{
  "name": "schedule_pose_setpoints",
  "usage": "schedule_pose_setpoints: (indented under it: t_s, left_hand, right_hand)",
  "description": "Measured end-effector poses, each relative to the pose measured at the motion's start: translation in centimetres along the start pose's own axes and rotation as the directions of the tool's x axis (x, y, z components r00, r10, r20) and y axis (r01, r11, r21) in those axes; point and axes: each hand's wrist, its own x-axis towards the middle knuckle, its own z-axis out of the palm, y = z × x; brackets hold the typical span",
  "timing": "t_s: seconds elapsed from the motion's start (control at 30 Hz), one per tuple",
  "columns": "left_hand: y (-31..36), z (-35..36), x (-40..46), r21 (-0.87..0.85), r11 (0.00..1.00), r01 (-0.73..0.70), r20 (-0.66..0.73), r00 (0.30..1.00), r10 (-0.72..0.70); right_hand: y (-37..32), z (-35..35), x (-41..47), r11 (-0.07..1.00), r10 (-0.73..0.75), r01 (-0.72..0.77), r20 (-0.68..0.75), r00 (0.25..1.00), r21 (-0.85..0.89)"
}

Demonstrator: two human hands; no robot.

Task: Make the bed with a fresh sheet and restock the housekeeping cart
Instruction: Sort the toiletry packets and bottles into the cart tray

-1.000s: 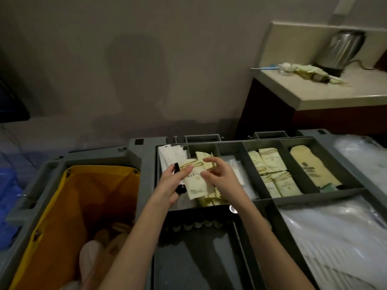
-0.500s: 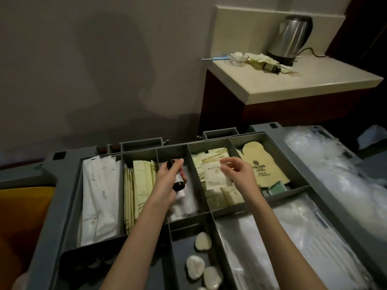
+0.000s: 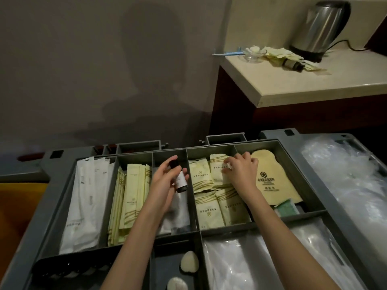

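**Desk:** What's widest in frame?

**Photographer:** A grey housekeeping cart (image 3: 301,164), its top tray split into compartments, parked beside a cream counter (image 3: 314,84) carrying a steel kettle (image 3: 320,28) and a litter of used sachets. Clear plastic bags (image 3: 345,174) fill the cart's right bin.

**Desk:** And inside the tray?

**Photographer:** From the person's left: long white sleeves (image 3: 83,201), slim yellow packets (image 3: 132,197), a compartment the left arm hangs over, stacked yellow sachets (image 3: 209,204), then a yellow mitt-shaped pouch (image 3: 270,181). Pale soaps (image 3: 189,264) sit in a nearer well.

**Desk:** The hands?

**Photographer:** The left hand (image 3: 165,185) has its fingers curled round a small dark-capped bottle (image 3: 179,178), held tilted above the middle compartment. The right hand (image 3: 240,174) lies palm down on the sachets, fingertips bent onto the top one; whether it pinches it or only presses, I cannot tell.

**Desk:** Risks?

**Photographer:** As a judgement only: the bottle is held loosely near the divider and could slip into the wrong compartment, or roll under the packets. The sachets overlap untidily, so lifting one may drag its neighbours over the divider towards the pouch. The light is dim, which invites misfiling look-alike yellow packs.
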Motion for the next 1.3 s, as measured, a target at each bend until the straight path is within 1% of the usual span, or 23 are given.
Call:
schedule_pose_setpoints:
  t_s: [0.03, 0.1, 0.2, 0.37, 0.43, 0.53, 0.63, 0.77, 0.83, 0.9, 0.97, 1.0, 1.13, 1.2, 1.3]
  left_hand:
    - [0.1, -0.3, -0.2, 0.058, 0.998, -0.031, 0.008, 0.999, 0.031]
    - [0.4, -1.0, -1.0, 0.17, 0.982, -0.087, 0.024, 0.996, 0.084]
    - [1.3, -2.3, -2.7, 0.253, 0.956, -0.149, 0.039, 0.989, 0.144]
    - [3.2, -5.9, -7.1, 0.349, 0.895, -0.279, 0.082, 0.96, 0.268]
    - [4.0, -8.0, -9.1, 0.363, 0.877, -0.315, 0.099, 0.949, 0.3]
    - [4.8, -11.2, -11.8, 0.4, 0.844, -0.356, 0.143, 0.934, 0.326]
    - [4.8, -14.0, -14.3, 0.483, 0.784, -0.39, 0.2, 0.921, 0.336]
    - [4.2, -16.5, -16.6, 0.523, 0.755, -0.396, 0.238, 0.918, 0.317]
    - [3.5, -17.3, -17.2, 0.55, 0.744, -0.381, 0.249, 0.924, 0.289]
    - [2.5, -17.5, -17.4, 0.589, 0.71, -0.385, 0.273, 0.922, 0.273]
    - [1.1, -17.1, -17.3, 0.634, 0.657, -0.407, 0.298, 0.913, 0.278]
    - [0.5, -16.8, -17.2, 0.655, 0.625, -0.425, 0.311, 0.905, 0.29]
    - [-1.9, -15.4, -16.3, 0.72, 0.449, -0.529, 0.389, 0.844, 0.37]
    - [-2.7, -15.1, -15.7, 0.757, 0.341, -0.557, 0.413, 0.813, 0.41]
    - [-3.6, -15.1, -15.3, 0.831, 0.138, -0.538, 0.411, 0.763, 0.499]
  right_hand:
    - [-0.1, 0.1, -0.1, 0.999, 0.002, -0.002, 0.001, 1.0, -0.038]
    - [-0.2, -0.2, -0.3, 0.998, 0.022, -0.022, 0.005, 1.0, -0.052]
    - [-0.8, -1.0, -1.4, 0.999, 0.02, -0.02, -0.011, 1.0, -0.031]
    - [-5.9, -2.4, -6.4, 0.992, -0.011, 0.019, -0.066, 0.998, 0.123]
    - [-8.6, -3.0, -9.1, 0.971, -0.028, 0.039, -0.049, 0.998, 0.235]
    - [-12.6, -3.4, -13.0, 0.906, -0.001, -0.01, 0.025, 1.0, 0.423]
    - [-15.1, -3.7, -16.5, 0.845, -0.031, 0.024, 0.004, 1.0, 0.534]
    - [-16.7, -4.2, -20.1, 0.791, -0.038, 0.036, -0.009, 0.999, 0.61]
    - [-17.1, -4.4, -21.3, 0.781, -0.01, 0.022, -0.023, 1.0, 0.624]
    - [-17.4, -4.7, -22.2, 0.733, 0.035, -0.02, -0.008, 0.999, 0.68]
    - [-17.6, -4.9, -23.0, 0.682, 0.062, -0.069, 0.036, 0.997, 0.728]
    - [-17.7, -4.8, -23.3, 0.681, 0.056, -0.072, 0.046, 0.997, 0.728]
    - [-17.1, -3.5, -23.9, 0.806, -0.032, -0.015, 0.069, 0.997, 0.592]
    - [-16.6, -3.3, -24.3, 0.845, -0.027, -0.025, 0.089, 0.996, 0.534]
    - [-15.7, -3.0, -24.8, 0.868, -0.022, -0.012, 0.062, 0.998, 0.496]
